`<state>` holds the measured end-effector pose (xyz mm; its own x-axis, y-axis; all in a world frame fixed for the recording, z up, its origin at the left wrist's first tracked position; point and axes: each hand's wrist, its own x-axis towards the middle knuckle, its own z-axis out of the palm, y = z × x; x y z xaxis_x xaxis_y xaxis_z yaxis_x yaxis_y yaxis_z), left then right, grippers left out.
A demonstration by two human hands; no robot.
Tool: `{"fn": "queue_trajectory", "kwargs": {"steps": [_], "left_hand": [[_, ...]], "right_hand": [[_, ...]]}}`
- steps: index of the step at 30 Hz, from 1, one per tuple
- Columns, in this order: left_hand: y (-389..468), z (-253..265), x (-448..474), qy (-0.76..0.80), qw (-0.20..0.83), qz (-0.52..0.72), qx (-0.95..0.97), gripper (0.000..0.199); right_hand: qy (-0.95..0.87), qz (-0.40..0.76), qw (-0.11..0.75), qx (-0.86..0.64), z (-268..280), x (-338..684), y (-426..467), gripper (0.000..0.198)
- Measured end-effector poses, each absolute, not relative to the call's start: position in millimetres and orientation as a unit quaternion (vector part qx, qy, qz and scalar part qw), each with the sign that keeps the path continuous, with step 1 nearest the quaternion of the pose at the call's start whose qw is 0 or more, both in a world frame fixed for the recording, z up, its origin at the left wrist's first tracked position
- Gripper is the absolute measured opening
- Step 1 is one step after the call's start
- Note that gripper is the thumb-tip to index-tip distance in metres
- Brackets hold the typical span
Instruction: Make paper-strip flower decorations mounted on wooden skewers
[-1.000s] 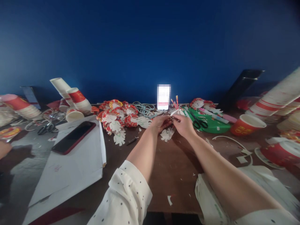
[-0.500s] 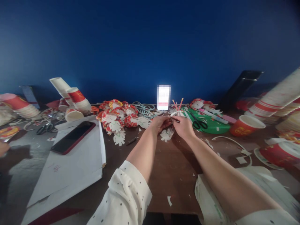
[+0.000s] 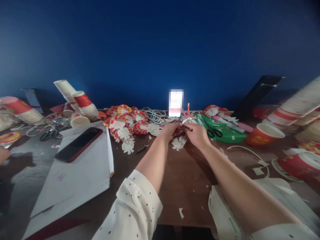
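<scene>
At the middle of the table my left hand (image 3: 173,131) and my right hand (image 3: 197,135) meet, fingers closed in a pinch. Between them is a paper-cup strip (image 3: 188,110), white with a red and orange side, its end poking upward. The exact grip of the fingertips is partly hidden. Just beneath the hands lies a white leaf-shaped paper cutout (image 3: 179,143). To the left sits a pile of red-and-white curled paper pieces (image 3: 122,123). Black-handled scissors (image 3: 214,133) rest on a green sheet (image 3: 232,136) to the right.
A lit phone (image 3: 174,111) stands against the blue wall. Another phone (image 3: 79,145) lies on a white board (image 3: 75,186) at left. Red paper cups (image 3: 265,136) and stacked cups (image 3: 292,103) stand at right. At the far left edge, part of another person's hand (image 3: 3,155) shows.
Both hands stay together in nearly the same place. Two strip ends stood in a V before; now one points straight up. The view has shifted slightly.
</scene>
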<state>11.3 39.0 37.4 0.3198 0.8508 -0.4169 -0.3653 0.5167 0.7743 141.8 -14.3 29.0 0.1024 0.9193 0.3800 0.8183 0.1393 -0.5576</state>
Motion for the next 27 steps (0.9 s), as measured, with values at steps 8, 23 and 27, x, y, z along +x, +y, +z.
{"fn": "queue_trajectory", "kwargs": {"steps": [8, 23, 27], "left_hand": [[40.2, 30.0, 8.2, 0.386, 0.768, 0.407, 0.310, 0.012], [42.9, 23.1, 7.6, 0.355, 0.773, 0.398, 0.342, 0.006], [40.4, 27.0, 8.1, 0.360, 0.770, 0.399, 0.343, 0.005]], "right_hand": [[-0.662, 0.071, 0.374, -0.645, 30.8, 142.6, -14.3, 0.031], [-0.576, 0.201, 0.411, -0.677, 35.8, 147.4, -13.9, 0.037], [-0.556, 0.238, 0.438, -0.665, 32.7, 148.5, -12.4, 0.038]]}}
